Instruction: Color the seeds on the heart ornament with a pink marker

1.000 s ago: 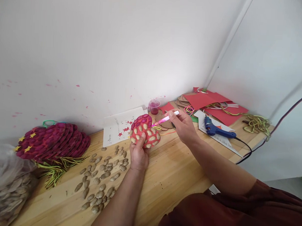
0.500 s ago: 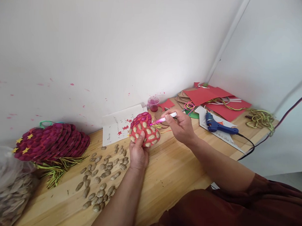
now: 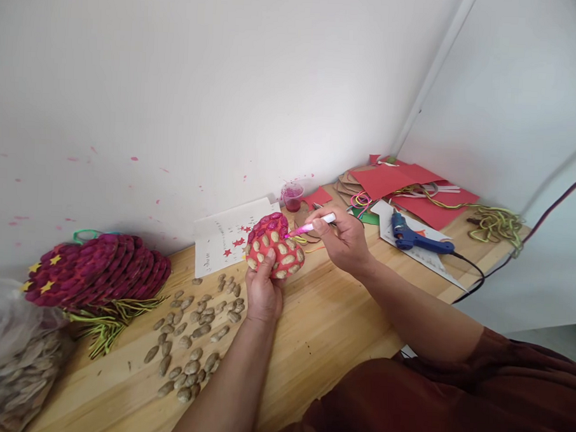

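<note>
My left hand (image 3: 264,291) is closed on a red peanut-covered disc (image 3: 286,259), thumb across its front. The peanuts at its upper left are painted magenta; the others keep their tan shells. In my right hand (image 3: 345,241) is a white-handled paintbrush (image 3: 311,227), gripped like a pen. Its magenta tip meets the disc's upper right part, by the edge of the painted peanuts. Behind the disc stands a clear plastic cup (image 3: 292,197) stained with magenta paint. Loose peanuts (image 3: 201,331) lie scattered on the wooden table left of my left forearm.
Finished magenta discs (image 3: 108,272) with yellow stars and green tassels are stacked at left, beside a plastic bag of peanuts (image 3: 18,370). At right lie a blue glue gun (image 3: 420,242) with its cord, red paper (image 3: 399,181) and green yarn (image 3: 495,226). Marked white paper (image 3: 210,238) lies along the wall.
Both hands stay nearly in place, the brush tip still on the disc near the painted edge. The whole view has shifted very slightly.
</note>
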`<state>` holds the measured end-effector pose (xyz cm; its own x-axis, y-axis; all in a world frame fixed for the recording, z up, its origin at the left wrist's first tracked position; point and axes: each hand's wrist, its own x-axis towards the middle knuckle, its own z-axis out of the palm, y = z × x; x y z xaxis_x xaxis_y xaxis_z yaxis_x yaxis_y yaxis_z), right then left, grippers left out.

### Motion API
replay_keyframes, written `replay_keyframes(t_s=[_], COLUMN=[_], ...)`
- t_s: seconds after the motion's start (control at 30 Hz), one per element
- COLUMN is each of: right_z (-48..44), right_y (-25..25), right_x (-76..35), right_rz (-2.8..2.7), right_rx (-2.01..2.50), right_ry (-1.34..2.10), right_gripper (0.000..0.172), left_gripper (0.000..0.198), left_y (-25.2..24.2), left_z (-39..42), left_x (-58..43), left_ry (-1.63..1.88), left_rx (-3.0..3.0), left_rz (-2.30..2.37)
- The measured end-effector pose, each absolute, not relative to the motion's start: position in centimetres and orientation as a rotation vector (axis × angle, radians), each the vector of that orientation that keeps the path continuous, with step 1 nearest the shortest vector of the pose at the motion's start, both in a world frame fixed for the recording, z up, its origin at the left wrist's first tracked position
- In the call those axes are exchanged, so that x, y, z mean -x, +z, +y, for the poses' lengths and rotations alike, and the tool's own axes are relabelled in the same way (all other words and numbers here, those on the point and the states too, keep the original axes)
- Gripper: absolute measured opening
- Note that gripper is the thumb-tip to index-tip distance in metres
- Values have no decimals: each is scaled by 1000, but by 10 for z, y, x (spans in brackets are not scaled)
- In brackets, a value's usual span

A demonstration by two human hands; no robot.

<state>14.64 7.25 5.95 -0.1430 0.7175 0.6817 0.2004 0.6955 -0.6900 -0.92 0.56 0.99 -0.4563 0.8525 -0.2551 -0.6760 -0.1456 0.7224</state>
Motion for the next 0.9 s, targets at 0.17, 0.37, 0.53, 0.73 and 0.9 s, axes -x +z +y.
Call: replay_keyframes(t_s=[0.17, 0.37, 0.53, 0.73, 0.9], right_z=[73, 75, 77, 77, 77], right_y=[60, 59, 58, 58, 58], right_x=[-148, -148, -147, -148, -148], right_rz=[-1658, -1610, -1575, -1585, -1570], right_rx=[777, 795, 787, 788, 770], right_ry=[525, 571, 618, 624, 664], right_gripper=[27, 32, 37, 37, 42], left_gripper=[41, 44, 46, 44, 45], left_y=[10, 8, 8, 7, 5], left_z=[5, 5, 5, 5, 5], left_x=[9, 9, 10, 10, 11], left_ry=[1798, 1806, 1807, 1812, 1807], left_rx=[-284, -320, -349, -318, -321], left_rz=[987, 974, 983, 976, 987])
